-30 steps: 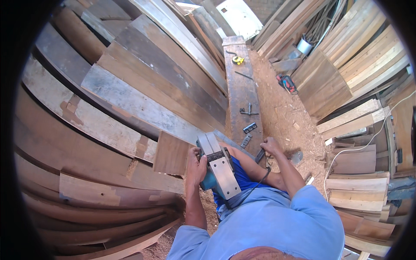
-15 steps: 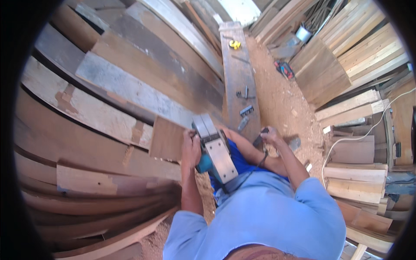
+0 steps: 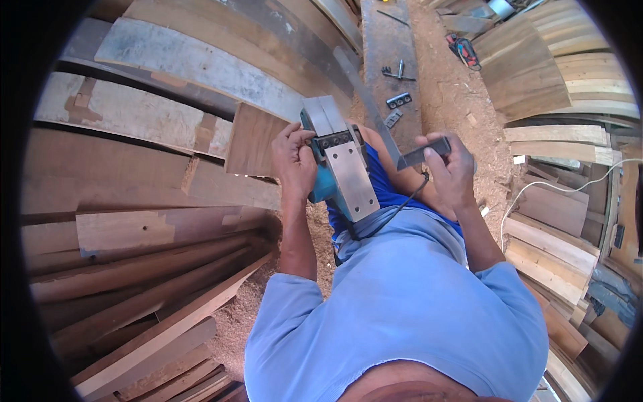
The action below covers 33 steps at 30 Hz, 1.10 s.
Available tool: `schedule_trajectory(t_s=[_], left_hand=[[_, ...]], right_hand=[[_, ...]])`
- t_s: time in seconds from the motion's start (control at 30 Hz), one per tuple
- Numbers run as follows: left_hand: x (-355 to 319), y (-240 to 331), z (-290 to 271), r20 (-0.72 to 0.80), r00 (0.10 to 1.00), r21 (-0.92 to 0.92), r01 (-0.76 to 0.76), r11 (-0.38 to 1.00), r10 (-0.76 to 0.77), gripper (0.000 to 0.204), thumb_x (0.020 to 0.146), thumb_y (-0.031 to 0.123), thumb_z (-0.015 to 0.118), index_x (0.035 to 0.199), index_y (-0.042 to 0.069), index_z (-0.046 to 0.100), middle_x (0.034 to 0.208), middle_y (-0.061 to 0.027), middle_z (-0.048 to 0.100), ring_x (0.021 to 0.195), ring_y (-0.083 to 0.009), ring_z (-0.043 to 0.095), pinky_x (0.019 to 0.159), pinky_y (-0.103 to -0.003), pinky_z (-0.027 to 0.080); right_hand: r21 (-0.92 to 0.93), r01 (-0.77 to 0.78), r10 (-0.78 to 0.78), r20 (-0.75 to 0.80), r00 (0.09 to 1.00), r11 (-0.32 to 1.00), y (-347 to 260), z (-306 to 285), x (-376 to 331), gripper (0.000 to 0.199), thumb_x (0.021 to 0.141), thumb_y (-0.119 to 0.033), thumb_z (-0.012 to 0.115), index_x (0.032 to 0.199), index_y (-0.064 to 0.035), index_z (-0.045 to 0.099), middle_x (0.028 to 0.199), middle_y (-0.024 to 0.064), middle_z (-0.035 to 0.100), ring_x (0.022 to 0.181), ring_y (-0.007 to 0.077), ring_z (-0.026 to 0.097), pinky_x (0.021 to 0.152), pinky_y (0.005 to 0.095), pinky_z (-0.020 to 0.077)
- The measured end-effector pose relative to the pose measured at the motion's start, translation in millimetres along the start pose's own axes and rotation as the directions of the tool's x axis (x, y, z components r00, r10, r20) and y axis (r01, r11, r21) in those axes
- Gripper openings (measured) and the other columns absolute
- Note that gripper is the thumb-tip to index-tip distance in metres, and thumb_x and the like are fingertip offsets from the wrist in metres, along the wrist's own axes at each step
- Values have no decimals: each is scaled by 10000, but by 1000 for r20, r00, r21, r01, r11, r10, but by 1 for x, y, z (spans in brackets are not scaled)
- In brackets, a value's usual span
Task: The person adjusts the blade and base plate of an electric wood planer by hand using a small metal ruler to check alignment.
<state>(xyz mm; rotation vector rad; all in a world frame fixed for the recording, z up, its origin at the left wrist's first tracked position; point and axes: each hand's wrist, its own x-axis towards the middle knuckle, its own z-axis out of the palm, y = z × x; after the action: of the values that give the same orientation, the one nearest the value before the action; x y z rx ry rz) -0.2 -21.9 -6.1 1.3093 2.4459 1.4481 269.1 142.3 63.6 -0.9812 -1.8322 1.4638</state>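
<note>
And up comes the right hand [image 3: 454, 167], lifting from low beside the plank bench [image 3: 405, 74] to between 2 and 3 o'clock, its fingers closed around the dark handle of a square [image 3: 368, 102] whose long blade now shows clearly, slanting away toward 11 o'clock; the left hand [image 3: 295, 157], near 11 o'clock, holds as it did, fingers and thumb gripping the side of the planer [image 3: 351, 181], which sits tipped over in the lap just off the centre toward 1 o'clock, its flat metal face turned up; the whole view has swung lower too, so the bench at 1 o'clock has slid up and the tape measure [image 3: 385, 1] is down to a yellow sliver at the top edge, while the T-shaped tool [image 3: 400, 70] and the row of three-holed metal [image 3: 398, 100] lie on the bench as they were; for the work in hand, I'd judge this means the square is free of the bench and in play, raised near the planer but apart from it, one tool to each hand, with the black cord [image 3: 404, 204] curving across the lap at 4 o'clock
</note>
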Motion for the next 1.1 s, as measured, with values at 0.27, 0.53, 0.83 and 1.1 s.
schedule_trajectory(t_s=[0.27,0.53,0.83,1.1], left_hand=[[7,17,6,73,995,3,71,997,-71,333,827,-46,502,1014,51,760,1308,-198,671,1233,-339,593,1086,-450,463],[6,10,6,68,994,-90,92,992,-86,281,826,-16,525,981,45,751,1296,-193,680,1226,-367,586,1069,-456,472],[6,7,8,52,998,-96,48,994,-43,264,831,-1,531,984,44,742,1288,-194,682,1208,-366,603,1039,-460,491],[4,4,8,51,996,-171,85,982,-78,273,819,-10,527,969,34,751,1286,-194,685,1227,-355,604,1051,-447,491]], right_hand=[[49,33,-39,126,991,998,-7,17,-49,185,1006,-59,631,1180,2,615,1088,82,757,898,81,668,792,260,550],[-23,92,-84,240,967,995,-7,34,-63,165,1002,-44,607,1158,6,588,958,119,721,750,125,663,681,301,532],[-80,141,-110,305,946,987,-23,36,-73,192,998,-68,600,1171,5,557,991,175,703,797,307,714,720,395,558],[-95,100,-66,311,948,990,-29,37,-80,199,985,-41,606,1165,25,555,1015,201,700,914,351,728,822,427,564]])
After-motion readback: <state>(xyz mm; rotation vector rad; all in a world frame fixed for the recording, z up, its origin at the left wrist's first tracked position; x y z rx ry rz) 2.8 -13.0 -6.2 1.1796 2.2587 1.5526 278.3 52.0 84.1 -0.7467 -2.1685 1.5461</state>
